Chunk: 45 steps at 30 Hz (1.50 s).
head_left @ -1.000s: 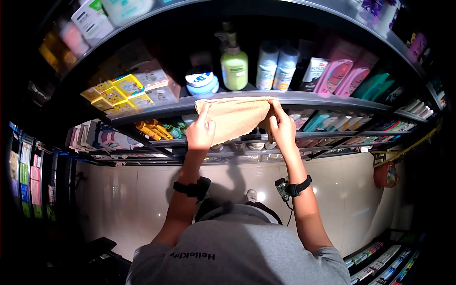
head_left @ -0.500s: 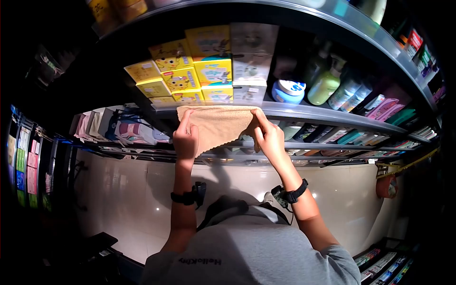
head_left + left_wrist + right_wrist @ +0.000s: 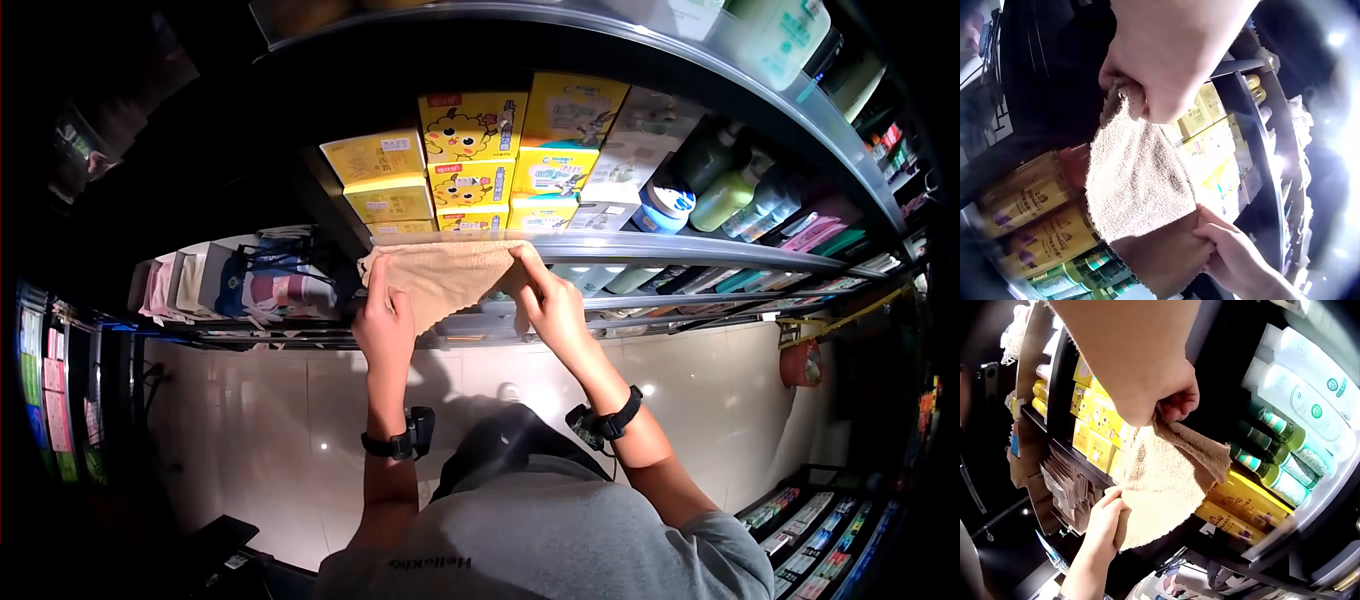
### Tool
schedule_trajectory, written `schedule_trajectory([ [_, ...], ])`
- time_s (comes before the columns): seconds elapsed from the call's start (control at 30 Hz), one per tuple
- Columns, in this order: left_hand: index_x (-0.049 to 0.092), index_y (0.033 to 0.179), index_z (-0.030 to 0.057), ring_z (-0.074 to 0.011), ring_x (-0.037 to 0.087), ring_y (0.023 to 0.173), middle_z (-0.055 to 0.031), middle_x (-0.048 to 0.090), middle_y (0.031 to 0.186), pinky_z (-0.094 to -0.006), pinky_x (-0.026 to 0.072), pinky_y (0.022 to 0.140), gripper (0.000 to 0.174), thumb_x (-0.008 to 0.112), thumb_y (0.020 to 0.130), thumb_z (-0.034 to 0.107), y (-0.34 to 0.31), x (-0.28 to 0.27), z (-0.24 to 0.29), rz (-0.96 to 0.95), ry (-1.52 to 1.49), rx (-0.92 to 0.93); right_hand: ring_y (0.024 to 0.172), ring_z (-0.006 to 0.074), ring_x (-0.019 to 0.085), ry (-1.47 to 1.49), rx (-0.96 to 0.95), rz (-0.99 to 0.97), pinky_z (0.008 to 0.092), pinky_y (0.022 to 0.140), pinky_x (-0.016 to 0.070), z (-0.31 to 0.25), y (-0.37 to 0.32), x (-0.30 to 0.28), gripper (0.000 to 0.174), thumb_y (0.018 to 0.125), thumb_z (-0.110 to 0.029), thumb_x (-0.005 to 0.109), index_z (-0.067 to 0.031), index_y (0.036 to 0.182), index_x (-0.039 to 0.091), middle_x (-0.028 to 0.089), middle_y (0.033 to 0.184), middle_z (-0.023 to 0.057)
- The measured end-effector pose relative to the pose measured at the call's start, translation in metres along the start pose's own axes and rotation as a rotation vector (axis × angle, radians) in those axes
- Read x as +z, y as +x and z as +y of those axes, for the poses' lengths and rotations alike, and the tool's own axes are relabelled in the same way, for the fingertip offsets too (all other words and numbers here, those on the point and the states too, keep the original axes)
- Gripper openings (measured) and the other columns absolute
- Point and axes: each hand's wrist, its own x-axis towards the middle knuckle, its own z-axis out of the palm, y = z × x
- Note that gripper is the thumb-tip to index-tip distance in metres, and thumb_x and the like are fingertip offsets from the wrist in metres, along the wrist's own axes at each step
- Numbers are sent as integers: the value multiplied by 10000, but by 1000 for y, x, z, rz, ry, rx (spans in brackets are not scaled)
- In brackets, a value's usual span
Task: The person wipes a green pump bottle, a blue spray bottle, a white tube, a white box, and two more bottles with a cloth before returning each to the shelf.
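Note:
A tan cloth (image 3: 450, 280) with a zigzag edge is stretched between both hands at the shelf's front edge. My left hand (image 3: 386, 325) pinches its left corner between thumb and fingers, index finger pointing up along it. The right corner is pinched by my right hand (image 3: 550, 305). In the left wrist view the cloth (image 3: 1141, 181) sags between the hands, its lower part in shadow. A folded edge of the cloth (image 3: 1172, 481) shows in the right wrist view. Right behind it stand stacked yellow boxes (image 3: 470, 185) on the shelf.
A blue jar (image 3: 664, 205) and a green pump bottle (image 3: 722, 203) stand right of the boxes. The shelf edge above (image 3: 600, 20) curves overhead with more bottles. Lower shelves hold packed goods, and an orange-red basket (image 3: 801, 365) stands on the floor at right.
Both hands and the cloth have moved left along the shelf, from before the blue jar and bottles to before the yellow boxes. The grip on the cloth stays the same.

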Motion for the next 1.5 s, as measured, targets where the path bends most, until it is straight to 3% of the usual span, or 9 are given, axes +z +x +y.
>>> schedule_trajectory([
  [0.27, 498, 1115, 148, -278, 477, 452, -133, 497, 559, -336, 393, 450, 380, 446, 748, 66, 0, 4, 0, -29, 20, -71, 708, 304, 583, 8, 21, -2, 379, 590, 476, -2, -2, -2, 463, 719, -47, 484, -200, 1154, 449, 602, 862, 131],
  [0.33, 510, 1098, 137, -272, 463, 445, -143, 502, 582, -325, 384, 443, 357, 447, 752, 73, 6, 12, 1, 232, 34, 234, 646, 319, 572, 38, -57, 65, 356, 584, 458, 0, -3, -2, 463, 710, -28, 491, -160, 1154, 472, 585, 800, 161],
  [0.47, 533, 1048, 82, -269, 487, 512, -156, 544, 685, -325, 403, 510, 312, 444, 749, 83, 1, 15, 14, 0, -51, -178, 717, 336, 576, 26, 56, -2, 371, 605, 465, 5, -5, -16, 453, 713, -37, 480, -185, 1141, 481, 588, 836, 171],
  [0.57, 532, 1042, 74, -313, 541, 595, -185, 556, 724, -364, 421, 562, 326, 422, 737, 106, -8, 33, 29, 67, -24, -68, 693, 323, 576, 28, 9, 43, 386, 589, 466, 26, -11, -32, 455, 712, -51, 476, -216, 1137, 477, 591, 793, 156],
  [0.77, 548, 1034, 151, -350, 533, 555, -168, 529, 583, -400, 419, 510, 330, 424, 731, 117, -42, 83, 109, 17, 53, -70, 680, 305, 579, 132, 20, 105, 382, 601, 460, 93, -20, -104, 399, 733, -76, 444, -218, 1101, 504, 591, 731, 140],
  [1.07, 544, 1081, 93, -188, 425, 404, -111, 401, 485, -302, 359, 433, 385, 469, 706, 50, -117, 211, 252, 48, -94, 89, 753, 314, 579, 227, -12, 180, 349, 633, 458, 244, -45, -253, 349, 745, -63, 422, -172, 1060, 527, 579, 919, 146],
  [1.33, 460, 1155, 151, -345, 545, 535, -166, 552, 585, -443, 435, 526, 418, 458, 737, 155, -164, 273, 379, -398, 110, 157, 699, 158, 604, 232, 73, 342, 259, 636, 445, 349, -75, -372, 371, 744, -15, 393, -103, 1077, 531, 578, 1019, 116],
  [1.47, 495, 1119, 157, -367, 555, 660, -211, 553, 678, -458, 433, 609, 380, 456, 741, 163, -182, 303, 369, -609, 168, 161, 885, 196, 589, 331, 223, 325, 272, 724, 434, 357, -83, -387, 370, 745, -24, 393, -99, 1086, 516, 567, 1025, 128],
  [1.5, 510, 1108, 124, -367, 561, 641, -204, 569, 689, -469, 440, 603, 369, 448, 749, 183, -189, 312, 354, -593, 163, 156, 790, 264, 599, 195, 123, 375, 297, 684, 446, 361, -83, -385, 369, 745, -38, 401, -116, 1089, 511, 565, 1026, 125],
])
